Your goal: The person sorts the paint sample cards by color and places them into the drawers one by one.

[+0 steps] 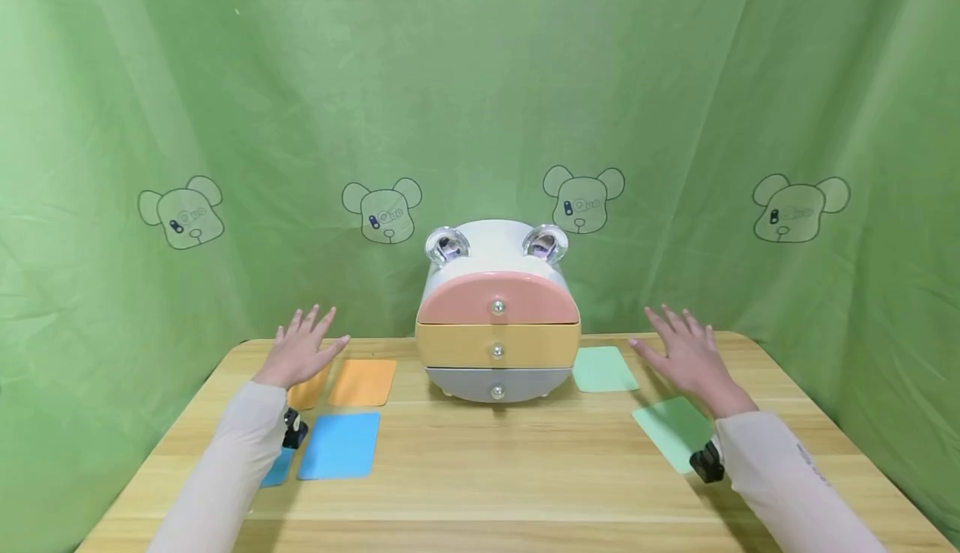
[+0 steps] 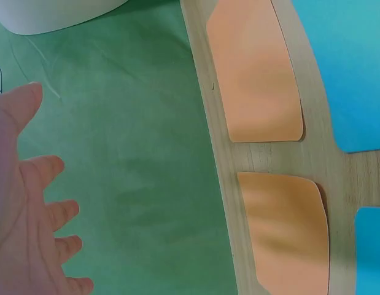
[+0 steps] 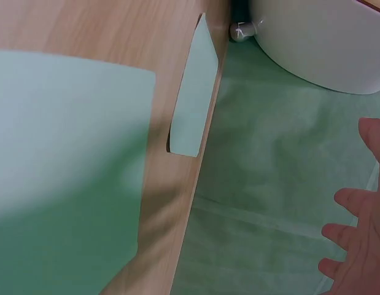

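Observation:
My left hand (image 1: 297, 355) is held out above the left side of the table, fingers spread, with nothing in it. Below it lie two orange cards (image 1: 363, 383) and two blue cards (image 1: 340, 445), partly covered by the hand and sleeve. On the other side my right hand (image 1: 692, 363) is stretched out the same way over two pale green cards (image 1: 605, 369). Between the hands stands a small drawer cabinet (image 1: 498, 299) shaped like a frog's head, with a pink, a yellow and a grey drawer, all closed. Each drawer has a round clear knob.
The wooden table (image 1: 480, 478) reaches back to a green curtain (image 1: 480, 95) printed with bear heads, which also hangs along both sides. Two shiny round eyes (image 1: 546, 245) stick up from the cabinet's white top. A small black camera (image 1: 707, 462) sits at the right wrist.

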`<state>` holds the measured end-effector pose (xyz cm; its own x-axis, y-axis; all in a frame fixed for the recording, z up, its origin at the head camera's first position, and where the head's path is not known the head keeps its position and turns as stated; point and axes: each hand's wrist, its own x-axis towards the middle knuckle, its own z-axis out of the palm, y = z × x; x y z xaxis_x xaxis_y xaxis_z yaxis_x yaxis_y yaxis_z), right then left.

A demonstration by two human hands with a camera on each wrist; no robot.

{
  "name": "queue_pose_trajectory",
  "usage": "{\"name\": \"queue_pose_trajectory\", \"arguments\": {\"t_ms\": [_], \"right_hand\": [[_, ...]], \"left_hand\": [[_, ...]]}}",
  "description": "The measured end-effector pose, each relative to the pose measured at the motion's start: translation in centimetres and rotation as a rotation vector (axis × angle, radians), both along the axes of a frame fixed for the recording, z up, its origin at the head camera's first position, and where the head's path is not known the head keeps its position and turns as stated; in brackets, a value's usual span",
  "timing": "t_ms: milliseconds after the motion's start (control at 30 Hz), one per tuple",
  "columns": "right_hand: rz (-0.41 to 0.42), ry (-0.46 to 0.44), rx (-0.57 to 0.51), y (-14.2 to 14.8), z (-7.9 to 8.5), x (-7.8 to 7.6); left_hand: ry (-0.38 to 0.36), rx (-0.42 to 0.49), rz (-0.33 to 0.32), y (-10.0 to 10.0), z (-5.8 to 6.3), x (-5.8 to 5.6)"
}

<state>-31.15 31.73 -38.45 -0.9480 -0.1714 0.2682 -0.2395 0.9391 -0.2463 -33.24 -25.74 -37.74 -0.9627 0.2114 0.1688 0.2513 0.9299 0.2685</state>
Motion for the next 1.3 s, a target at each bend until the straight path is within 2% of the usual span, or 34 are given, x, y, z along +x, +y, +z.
{"name": "queue_pose_trajectory", "arguments": {"t_ms": [133,267,467,667,867,967,1133,1300], "right_hand": [[0.003,0.010,-0.009,-0.1,-0.1,0.0],[0.014,0.032,-0.020,-0.4,0.3,0.0],[0.064,0.090,-0.091,-2.3,1.7,0.8],[0.107,0.182,-0.231,-5.7,3.2,2.3],[0.132,0.356,-0.385,-9.1,4.1,3.6],[0.157,0.410,-0.456,-11.0,4.2,4.3],[0.202,0.439,-0.529,-13.9,4.2,4.9],[0.246,0.420,-0.581,-16.6,4.2,4.7]], "left_hand": [[0.013,0.018,-0.010,0.2,0.1,-0.2],[0.011,0.024,-0.013,0.5,0.7,-0.7],[0.028,0.046,-0.050,1.3,2.4,-1.4],[0.042,0.112,-0.094,2.7,4.3,-1.5],[-0.007,0.252,-0.167,4.3,5.6,-1.8],[-0.039,0.334,-0.191,4.9,6.1,-2.0],[-0.091,0.464,-0.221,6.2,7.3,-2.3],[-0.149,0.596,-0.281,7.4,8.6,-3.0]]}}
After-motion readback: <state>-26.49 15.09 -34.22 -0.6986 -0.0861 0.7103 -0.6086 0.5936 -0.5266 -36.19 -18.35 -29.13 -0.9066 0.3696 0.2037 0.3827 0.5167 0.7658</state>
